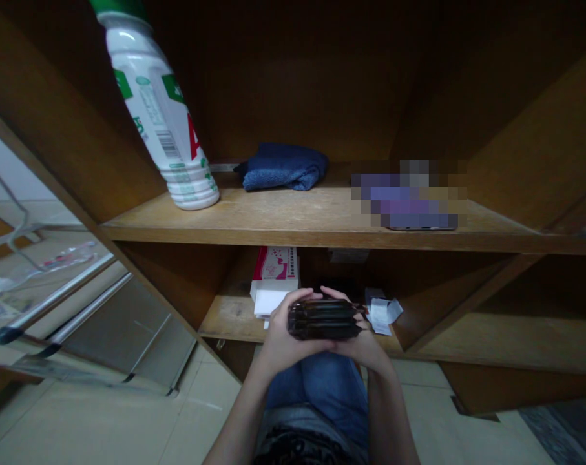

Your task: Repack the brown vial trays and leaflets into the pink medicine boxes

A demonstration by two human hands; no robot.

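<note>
Your left hand [285, 336] and right hand [363, 345] curled closed, both grasping a dark ridged bundle [324, 320] at its ends, white paper slips [384, 315] at 2 o'clock, pink-and-white box [274, 274] at 11 o'clock on the lower wooden shelf [229, 320], blue towel [283, 168] higher at 12 o'clock.

Two hands [285, 339], one bundle [324, 320], one bottle [159, 113], one towel [283, 168].

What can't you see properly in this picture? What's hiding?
In the head view:
The purple thing on the upper shelf is blurred into squares.
The white bottle is cut off by the top edge.
The dark object between the left hand and right hand is too dark, and the hands cover parts of it.
The paper slip's print is too small.
</note>
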